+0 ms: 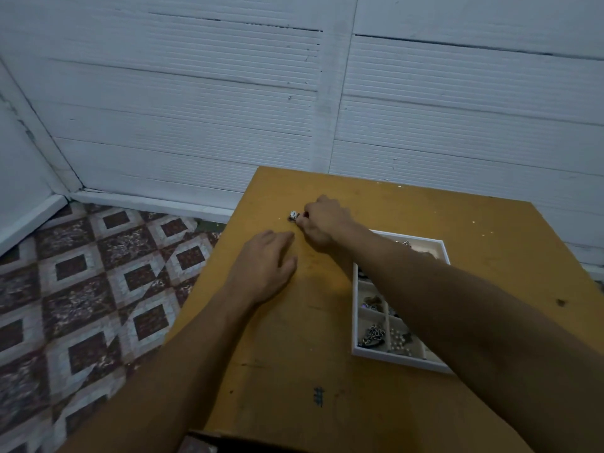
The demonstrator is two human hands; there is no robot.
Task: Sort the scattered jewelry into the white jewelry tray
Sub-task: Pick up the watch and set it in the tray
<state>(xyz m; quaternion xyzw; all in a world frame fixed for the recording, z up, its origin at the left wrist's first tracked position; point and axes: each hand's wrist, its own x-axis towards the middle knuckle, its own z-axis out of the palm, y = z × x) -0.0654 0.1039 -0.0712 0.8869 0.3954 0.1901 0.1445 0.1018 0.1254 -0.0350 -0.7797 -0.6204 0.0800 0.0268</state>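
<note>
A small silver piece of jewelry (293, 215) lies on the yellow-brown table (294, 338) near its far left part. My right hand (322, 223) reaches across and pinches it with curled fingertips. Flat on the table just in front lies my left hand (266, 268), fingers relaxed and holding nothing. The white jewelry tray (354, 322) sits to the right, partly hidden under my right forearm. Its visible compartments hold dark chains (372, 336), a string of pearls (399, 343) and other small pieces.
The table's left edge runs diagonally beside a patterned tile floor (98, 289). A white ribbed wall (228, 93) stands right behind the table. A dark ink mark (318, 395) shows on the near tabletop.
</note>
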